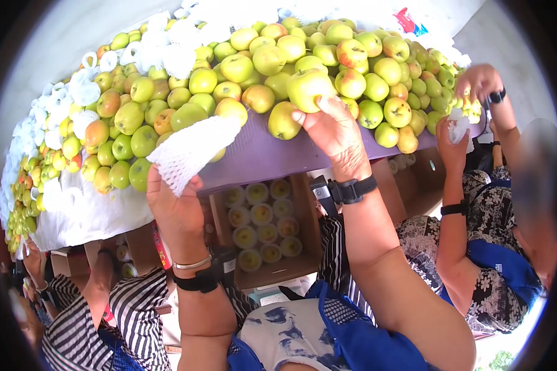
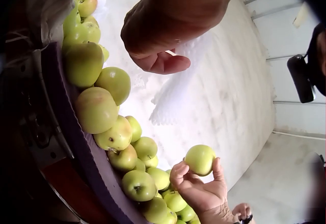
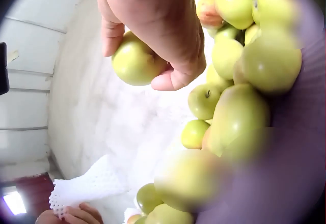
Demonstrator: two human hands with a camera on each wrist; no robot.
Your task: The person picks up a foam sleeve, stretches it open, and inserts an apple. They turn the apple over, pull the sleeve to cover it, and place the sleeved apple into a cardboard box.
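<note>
A white foam net sleeve is held by my left hand, its fingers curled at the lower end; the sleeve's upper part stands over the apples. My right hand grips a yellow-green apple above the pile's front edge. In the right wrist view the fingers and thumb of the right hand clasp that apple from both sides. The left wrist view shows the left hand with the net hanging from it, apart from the apple in the right hand.
Apples lie heaped on a purple-edged table, with more foam nets at the back left. Below the edge, an open carton holds rows of netted apples. At the right another person's hand holds a foam net.
</note>
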